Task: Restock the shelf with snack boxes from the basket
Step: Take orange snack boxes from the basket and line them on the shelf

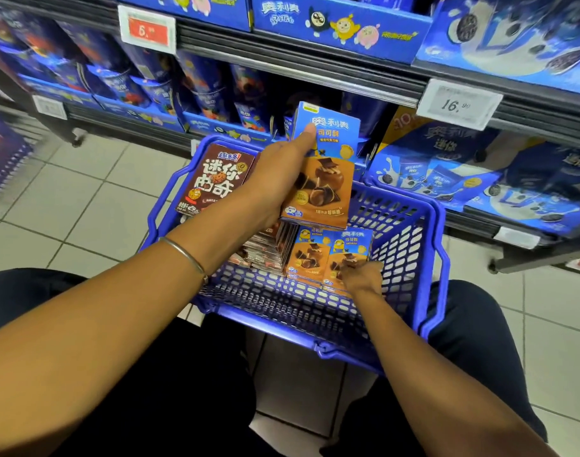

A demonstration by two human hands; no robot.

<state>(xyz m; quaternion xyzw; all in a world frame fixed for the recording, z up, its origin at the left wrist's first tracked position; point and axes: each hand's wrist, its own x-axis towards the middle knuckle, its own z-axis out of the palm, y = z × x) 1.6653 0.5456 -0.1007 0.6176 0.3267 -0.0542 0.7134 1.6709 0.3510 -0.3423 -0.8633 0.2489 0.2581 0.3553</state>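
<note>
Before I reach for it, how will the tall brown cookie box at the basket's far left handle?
The brown cookie box looks like stiff card with flat faces, so it should hold its shape under a pinch. It stands tall and upright in the basket, so a nudge could tip it. Its glossy print may be a bit slippery.
</note>
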